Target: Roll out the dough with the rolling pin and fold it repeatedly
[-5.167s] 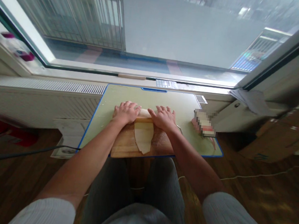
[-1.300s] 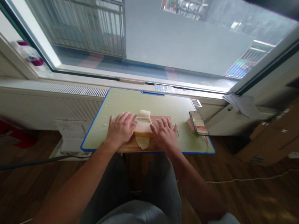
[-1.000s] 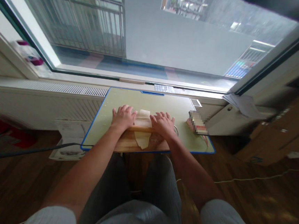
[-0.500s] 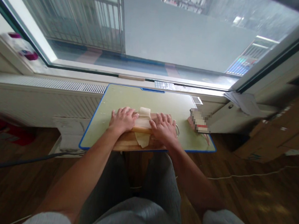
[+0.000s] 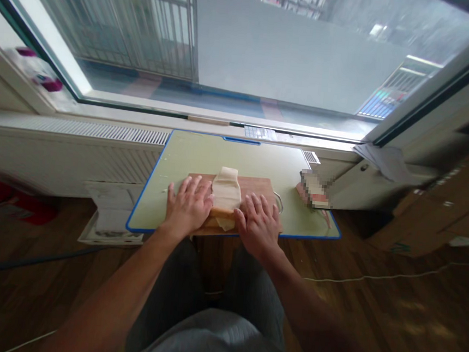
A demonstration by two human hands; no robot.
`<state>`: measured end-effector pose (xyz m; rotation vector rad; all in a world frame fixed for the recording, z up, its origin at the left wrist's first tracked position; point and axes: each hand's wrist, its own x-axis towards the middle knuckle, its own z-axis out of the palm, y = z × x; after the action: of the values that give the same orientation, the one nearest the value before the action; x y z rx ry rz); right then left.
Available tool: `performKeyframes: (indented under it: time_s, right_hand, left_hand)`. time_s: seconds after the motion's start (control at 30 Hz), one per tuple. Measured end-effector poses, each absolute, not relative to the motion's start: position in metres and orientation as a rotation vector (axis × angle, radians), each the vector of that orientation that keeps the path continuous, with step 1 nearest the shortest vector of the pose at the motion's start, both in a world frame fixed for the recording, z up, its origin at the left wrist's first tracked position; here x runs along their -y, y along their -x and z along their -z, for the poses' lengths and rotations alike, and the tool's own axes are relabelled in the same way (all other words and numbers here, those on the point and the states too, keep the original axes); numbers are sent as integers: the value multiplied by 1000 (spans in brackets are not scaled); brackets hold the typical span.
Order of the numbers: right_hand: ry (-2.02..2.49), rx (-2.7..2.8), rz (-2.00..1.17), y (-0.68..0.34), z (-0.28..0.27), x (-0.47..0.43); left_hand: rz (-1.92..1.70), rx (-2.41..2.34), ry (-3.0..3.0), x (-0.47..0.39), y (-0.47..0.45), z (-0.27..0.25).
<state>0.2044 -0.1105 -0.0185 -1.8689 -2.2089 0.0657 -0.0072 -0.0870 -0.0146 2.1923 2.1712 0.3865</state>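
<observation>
A pale sheet of dough [image 5: 227, 189] lies lengthwise on a wooden board [image 5: 256, 185] with a metal ring handle [image 5: 278, 203]. Across its near part rests a wooden rolling pin [image 5: 223, 213], whose ends are hidden beneath my hands. My left hand [image 5: 191, 202] lies on the pin's left end, fingers stretched forward and spread. On the right end, my right hand [image 5: 257, 222] presses with its fingers also extended and apart. Neither hand wraps around the pin. A tip of dough shows on the near side of it.
Under the board is a pale green mat [image 5: 204, 150] with a blue rim. A pixelated item [image 5: 315, 189] sits at its right. Behind stand a radiator [image 5: 99, 131] and a window; a red fire extinguisher [image 5: 10, 200] is at left, cardboard boxes [image 5: 432, 210] at right.
Both hands and the rolling pin have moved toward me over the dough. More of the dough's far part and of the board now shows.
</observation>
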Motion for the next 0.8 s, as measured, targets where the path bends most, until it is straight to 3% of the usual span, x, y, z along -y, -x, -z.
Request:
performKeyframes:
  time_s: [0.8]
  right_hand:
    - [1960, 2065, -233, -202, 2, -28]
  left_hand:
    - [-394, -2197, -2018, -30, 6, 6]
